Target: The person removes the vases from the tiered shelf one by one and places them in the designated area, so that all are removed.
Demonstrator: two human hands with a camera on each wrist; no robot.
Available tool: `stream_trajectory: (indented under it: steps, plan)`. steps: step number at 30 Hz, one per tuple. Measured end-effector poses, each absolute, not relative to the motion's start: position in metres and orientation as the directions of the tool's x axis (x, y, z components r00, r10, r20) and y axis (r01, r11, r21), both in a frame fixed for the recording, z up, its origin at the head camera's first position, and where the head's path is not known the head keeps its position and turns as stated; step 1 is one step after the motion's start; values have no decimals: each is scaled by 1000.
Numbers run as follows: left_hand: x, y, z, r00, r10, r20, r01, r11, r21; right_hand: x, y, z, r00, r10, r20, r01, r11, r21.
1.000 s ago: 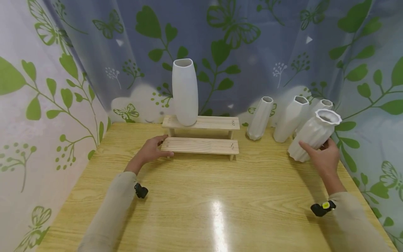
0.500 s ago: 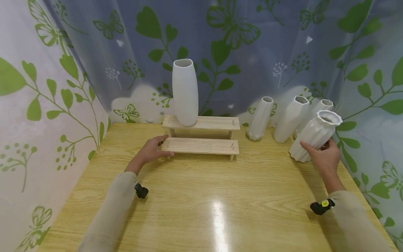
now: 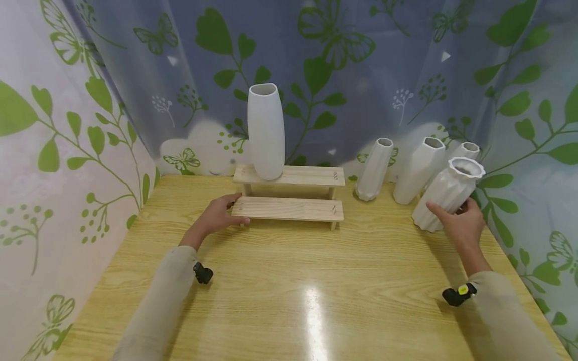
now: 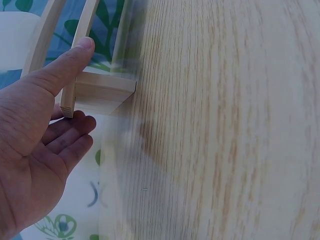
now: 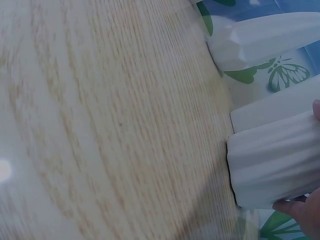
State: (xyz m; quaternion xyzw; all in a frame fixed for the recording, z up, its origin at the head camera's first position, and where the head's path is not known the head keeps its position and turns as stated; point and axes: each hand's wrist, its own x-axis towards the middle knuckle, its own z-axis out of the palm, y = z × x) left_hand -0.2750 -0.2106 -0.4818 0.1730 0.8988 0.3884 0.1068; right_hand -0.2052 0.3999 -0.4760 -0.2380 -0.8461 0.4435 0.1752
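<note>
A: What's closest?

B: The table, then the right hand, its fingers wrapped round the fluted vase, thumb on the near side. The left hand grips one end of the stand, with the thumb at the front edge.

A: Beyond the fingers?

B: Past the right fingers, the faceted vase and the rear vase, which is partly hidden; the slim vase sits further toward the stand. Beyond the left fingers, the tall vase is upright on the upper tier.

A: So which step is this?

B: I'd judge it's getting hold of the fluted vase while steadying the stand. Lifting it would call for a straight rise, clear of its neighbours.

A: Is it touching the faceted vase?

B: I can't tell.

A: What do the views not share?

B: The right wrist view shows the fluted vase's base apparently meeting the table, but not its rim; the head view shows that. The left wrist view reveals fingers tucked behind the stand's end, mostly hidden from the head.
</note>
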Motion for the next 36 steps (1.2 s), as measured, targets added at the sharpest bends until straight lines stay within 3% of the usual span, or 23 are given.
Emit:
stream_trajectory:
  steps: [20,36]
  plan:
    - [-276,-210,-483,-915,398,-61,227,636,738,-199,404,-472,-865,496,77,211,498,-841]
    - [-277,-211,-484,-918,388,-80,210,647,733,-183,397,-445,-822,550,146,148,454,-879]
